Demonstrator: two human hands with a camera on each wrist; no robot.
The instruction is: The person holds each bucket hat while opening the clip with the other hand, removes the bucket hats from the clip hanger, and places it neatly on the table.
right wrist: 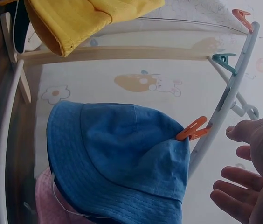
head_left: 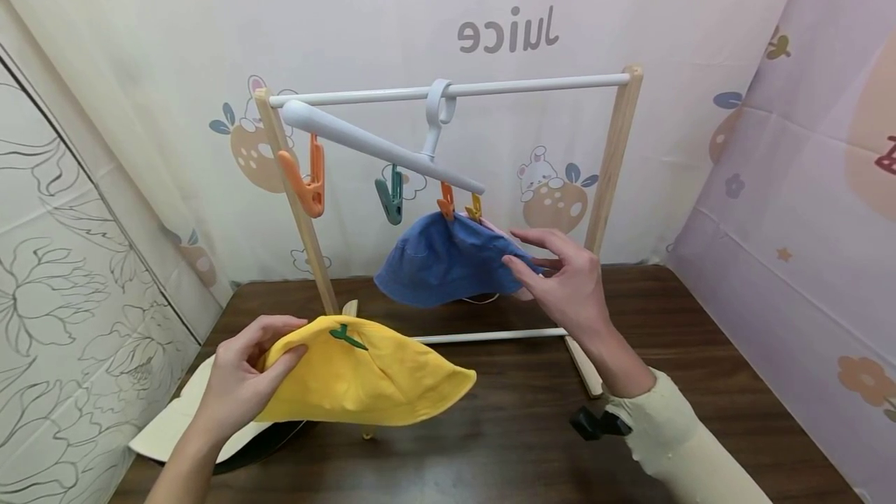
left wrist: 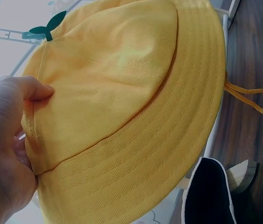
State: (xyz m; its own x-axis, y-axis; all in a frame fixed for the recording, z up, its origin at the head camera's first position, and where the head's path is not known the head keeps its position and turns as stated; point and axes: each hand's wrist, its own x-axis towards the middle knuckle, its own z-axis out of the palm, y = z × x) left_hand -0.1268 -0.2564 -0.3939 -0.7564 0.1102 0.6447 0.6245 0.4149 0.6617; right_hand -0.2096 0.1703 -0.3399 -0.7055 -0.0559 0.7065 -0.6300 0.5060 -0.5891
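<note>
Left hand (head_left: 234, 379) pinches yellow bucket hat (head_left: 364, 376) above counter (head_left: 504, 442) | right hand (head_left: 563, 278), fingers relaxed wide, beside clipped blue bucket hat (head_left: 441, 259)

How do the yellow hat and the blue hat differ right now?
The yellow hat is held in the left hand above the table; the blue hat hangs clipped to the hanger. The yellow one has a green leaf on top; the blue one is plain. Both are brimmed bucket hats.

A cream hat (head_left: 164, 430) lies on the dark wooden table (head_left: 700, 348), with a black clip (head_left: 595, 422) near the front edge.
</note>
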